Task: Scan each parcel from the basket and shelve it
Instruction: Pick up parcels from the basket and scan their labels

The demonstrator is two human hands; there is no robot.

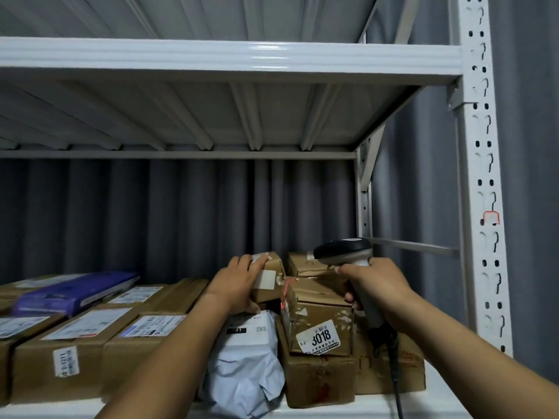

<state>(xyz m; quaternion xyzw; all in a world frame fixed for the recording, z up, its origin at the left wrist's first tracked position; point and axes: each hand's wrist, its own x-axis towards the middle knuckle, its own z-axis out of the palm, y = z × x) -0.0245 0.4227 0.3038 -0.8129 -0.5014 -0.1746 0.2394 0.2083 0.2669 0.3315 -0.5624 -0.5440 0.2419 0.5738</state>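
Shelf (444,400): metal rack, loaded. L side: row of long boxes (75,343), labelled, lying flat. Centre front: white bag (248,364). R of it: bigger box (317,379) w/ box marked 3018 (317,316) stacked on top; red light on its L edge. Small box (269,282) is above the bag, touching the 3018 box. The left hand (239,285) grips it, fingers curled over top, thumb under. The right hand (378,285) has fingers clamped round scanner (344,252) handle, head over the 3018 box.

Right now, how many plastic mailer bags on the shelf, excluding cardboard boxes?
2. A purple mailer lies atop the boxes at left; a pale mailer stands at the front edge, under the left hand. More may be hidden behind boxes.
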